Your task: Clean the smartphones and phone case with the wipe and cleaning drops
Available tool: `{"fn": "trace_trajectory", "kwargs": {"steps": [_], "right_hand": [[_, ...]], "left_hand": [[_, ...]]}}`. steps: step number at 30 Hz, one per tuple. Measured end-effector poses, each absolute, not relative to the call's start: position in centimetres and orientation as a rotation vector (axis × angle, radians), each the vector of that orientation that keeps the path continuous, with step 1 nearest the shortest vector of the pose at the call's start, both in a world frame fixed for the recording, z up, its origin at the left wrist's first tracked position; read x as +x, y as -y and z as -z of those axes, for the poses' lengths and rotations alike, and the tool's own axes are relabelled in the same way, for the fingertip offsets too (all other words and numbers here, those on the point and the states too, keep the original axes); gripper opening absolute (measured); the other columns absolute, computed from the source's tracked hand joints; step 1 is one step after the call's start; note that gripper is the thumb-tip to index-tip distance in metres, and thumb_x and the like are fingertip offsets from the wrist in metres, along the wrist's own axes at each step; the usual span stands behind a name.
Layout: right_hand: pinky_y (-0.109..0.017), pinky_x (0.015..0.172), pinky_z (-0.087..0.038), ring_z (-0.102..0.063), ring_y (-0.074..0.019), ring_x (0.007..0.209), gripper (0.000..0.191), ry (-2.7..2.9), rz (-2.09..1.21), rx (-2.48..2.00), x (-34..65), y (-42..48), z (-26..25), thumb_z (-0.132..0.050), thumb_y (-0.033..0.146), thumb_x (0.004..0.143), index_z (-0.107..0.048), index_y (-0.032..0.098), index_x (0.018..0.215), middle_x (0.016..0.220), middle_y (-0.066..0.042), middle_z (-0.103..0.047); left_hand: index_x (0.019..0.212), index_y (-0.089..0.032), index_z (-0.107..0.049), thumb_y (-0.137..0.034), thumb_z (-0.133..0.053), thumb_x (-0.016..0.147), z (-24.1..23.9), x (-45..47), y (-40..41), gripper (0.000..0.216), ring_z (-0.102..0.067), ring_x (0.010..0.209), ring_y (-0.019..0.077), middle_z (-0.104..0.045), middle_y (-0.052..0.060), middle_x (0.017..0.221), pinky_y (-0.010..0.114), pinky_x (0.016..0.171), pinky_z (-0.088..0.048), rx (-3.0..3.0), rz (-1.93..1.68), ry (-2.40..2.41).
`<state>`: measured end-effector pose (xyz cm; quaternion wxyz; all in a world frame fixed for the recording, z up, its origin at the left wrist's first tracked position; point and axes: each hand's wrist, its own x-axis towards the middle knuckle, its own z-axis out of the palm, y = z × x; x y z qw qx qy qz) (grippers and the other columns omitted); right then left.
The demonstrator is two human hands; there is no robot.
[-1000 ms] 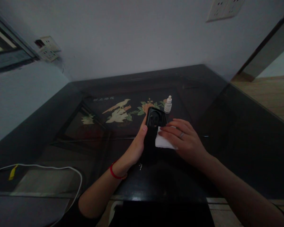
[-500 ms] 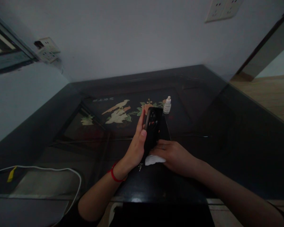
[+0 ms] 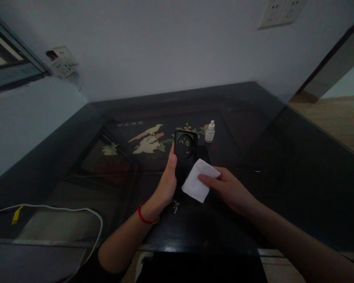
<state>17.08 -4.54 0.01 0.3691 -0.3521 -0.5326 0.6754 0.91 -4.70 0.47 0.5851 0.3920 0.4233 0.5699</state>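
Observation:
My left hand (image 3: pixel 166 179) is closed round the left side of a black phone case (image 3: pixel 184 167), held upright over the dark table. Through the large round camera opening near the case's top, I see bits of the table's floral picture. A small silvery charm (image 3: pixel 176 206) hangs by its lower end. In my right hand (image 3: pixel 225 184), a folded white wipe (image 3: pixel 197 182) is pinched between thumb and fingers, in front of the case's lower right part. Behind the case lies a dark flat thing (image 3: pixel 205 154), mostly hidden.
A small white-capped dropper bottle (image 3: pixel 210 132) stands beyond my hands. The glossy black table (image 3: pixel 283 177) bears a bird-and-flower picture (image 3: pixel 149 141). A white cable (image 3: pixel 67 210) with a yellow tag (image 3: pixel 16 215) runs along the left. Wall sockets (image 3: pixel 61 61) are behind.
The phone case has turned so its camera opening faces me more squarely. My right hand has come up from behind its lower edge, bringing the white wipe into full view.

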Motion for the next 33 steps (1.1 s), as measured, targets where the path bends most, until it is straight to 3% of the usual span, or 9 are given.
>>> {"fn": "trace_trajectory", "kwargs": {"steps": [5,15,19,22,25,29,33], "right_hand": [[-0.032,0.074,-0.059,-0.072,-0.0205,0.083,0.019,1.284,-1.736,-0.849,17.4,4.1,0.2,-0.061,0.029,0.086,-0.069,0.015,0.094,0.089,-0.01,-0.075],[-0.034,0.073,-0.061,-0.072,-0.0227,0.086,0.02,1.389,-1.656,-0.871,17.4,4.1,0.2,-0.057,0.026,0.088,-0.065,0.014,0.102,0.094,-0.011,-0.075],[-0.033,0.069,-0.06,-0.073,-0.0227,0.08,0.017,1.587,-1.198,-1.013,17.8,4.3,-0.5,-0.062,0.026,0.085,-0.069,0.016,0.096,0.089,-0.007,-0.076],[-0.037,0.088,-0.056,-0.069,-0.0211,0.1,0.025,1.88,-0.656,-0.9,18.2,4.3,-0.6,-0.055,0.016,0.088,-0.068,0.02,0.108,0.109,-0.006,-0.072],[-0.041,0.102,-0.047,-0.062,-0.0187,0.115,0.038,2.13,-0.327,-0.645,18.2,4.1,-0.1,-0.048,0.005,0.085,-0.063,0.019,0.117,0.122,-0.009,-0.066],[-0.046,0.106,-0.042,-0.058,-0.0196,0.119,0.039,2.304,-0.234,-0.437,17.8,4.2,0.2,-0.047,0.003,0.084,-0.06,0.015,0.119,0.122,-0.013,-0.066],[-0.044,0.107,-0.041,-0.062,-0.0166,0.114,0.039,2.323,-0.477,-0.233,17.9,4.5,-0.6,-0.046,0.006,0.085,-0.058,0.016,0.121,0.115,-0.01,-0.07]], "left_hand": [[0.138,-0.029,-0.045,-0.053,-0.043,0.091,-0.4,1.0,4.6,0.053,-0.039,0.136,0.0236,-0.051,0.0,0.141,0.038,0.111,-0.035,0.865,-1.382,-0.976],[0.138,-0.029,-0.045,-0.051,-0.042,0.092,-0.5,0.9,4.6,0.051,-0.036,0.138,0.022,-0.054,-0.001,0.139,0.038,0.114,-0.03,0.858,-1.375,-0.965],[0.137,-0.027,-0.047,-0.051,-0.043,0.091,-1.0,1.1,4.8,0.051,-0.047,0.129,0.0245,-0.059,0.001,0.133,0.038,0.108,-0.038,0.724,-1.318,-0.94],[0.138,-0.025,-0.046,-0.049,-0.046,0.091,-1.4,1.3,5.0,0.053,-0.059,0.115,0.0255,-0.066,0.003,0.123,0.038,0.1,-0.045,0.593,-1.217,-0.917],[0.135,-0.02,-0.05,-0.047,-0.044,0.092,-1.7,1.5,5.1,0.051,-0.065,0.104,0.0241,-0.07,0.006,0.113,0.037,0.094,-0.049,0.483,-1.166,-0.93],[0.125,-0.013,-0.058,-0.051,-0.034,0.094,-1.9,1.1,4.7,0.055,-0.067,0.096,0.0249,-0.072,0.011,0.102,0.038,0.087,-0.052,0.364,-1.083,-0.94],[0.122,-0.013,-0.061,-0.056,-0.028,0.093,-1.8,0.7,4.4,0.062,-0.067,0.097,0.026,-0.073,0.013,0.1,0.039,0.087,-0.051,0.371,-1.082,-0.868]]}}
